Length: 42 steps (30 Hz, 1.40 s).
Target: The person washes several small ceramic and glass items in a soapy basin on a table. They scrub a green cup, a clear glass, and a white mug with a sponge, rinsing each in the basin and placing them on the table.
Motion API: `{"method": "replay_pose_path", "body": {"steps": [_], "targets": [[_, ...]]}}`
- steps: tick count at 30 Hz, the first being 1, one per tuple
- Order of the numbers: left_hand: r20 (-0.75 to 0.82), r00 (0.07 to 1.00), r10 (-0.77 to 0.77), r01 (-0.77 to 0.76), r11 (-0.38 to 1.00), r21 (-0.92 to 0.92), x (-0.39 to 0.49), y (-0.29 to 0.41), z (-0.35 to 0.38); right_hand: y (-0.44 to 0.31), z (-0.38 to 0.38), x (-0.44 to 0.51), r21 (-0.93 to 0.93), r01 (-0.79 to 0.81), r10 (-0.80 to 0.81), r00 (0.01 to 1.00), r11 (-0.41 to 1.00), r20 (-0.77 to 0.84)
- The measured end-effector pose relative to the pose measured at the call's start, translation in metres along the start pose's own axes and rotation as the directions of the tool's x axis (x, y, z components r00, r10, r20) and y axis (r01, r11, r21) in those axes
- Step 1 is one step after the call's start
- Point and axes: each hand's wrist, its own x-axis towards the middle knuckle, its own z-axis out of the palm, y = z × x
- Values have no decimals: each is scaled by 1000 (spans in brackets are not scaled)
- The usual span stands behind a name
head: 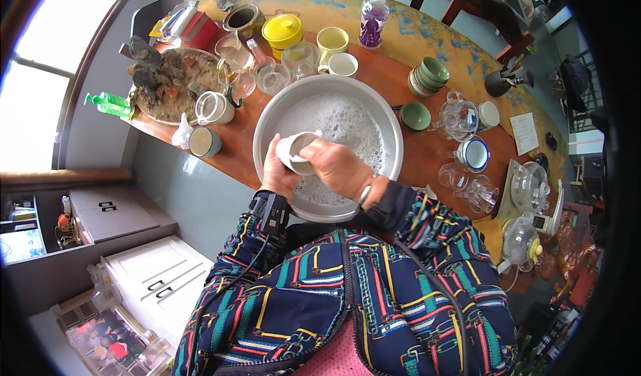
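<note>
A round metal basin of sudsy water stands at the table's edge before me. Over it, my left hand holds a white cup, tilted with its mouth towards my right hand. The fingers of my right hand reach into the cup's mouth, pressing a white cloth that partly shows at the rim. My right fingertips are hidden inside. Beyond the basin stand a white mug, a pale yellow mug and clear glass vessels.
At the right are stacked green bowls, a single green bowl, a glass teapot and a blue-rimmed cup. Left are a lidless canister, a white mug and a rock tray. A purple bottle stands farther back.
</note>
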Motion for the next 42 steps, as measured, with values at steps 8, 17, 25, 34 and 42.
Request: {"method": "replay_pose_path", "body": {"steps": [8,17,25,34,42], "targets": [[-62,996,64,-59,995,79,3,-9,-8,4,6,11,-335,305,-188,922,891,337],[-141,985,98,-85,992,95,1,-9,-2,6,11,-10,-450,186,-59,958,873,281],[-152,987,58,-29,982,186,-1,-22,8,34,46,-14,-3,-26,26,964,1000,265],[-122,988,99,-64,963,263,1,-14,8,31,33,-1,573,-477,266,870,666,415],[-58,992,112,-94,964,250,1,-12,4,33,32,5,491,-342,174,918,801,355]]}}
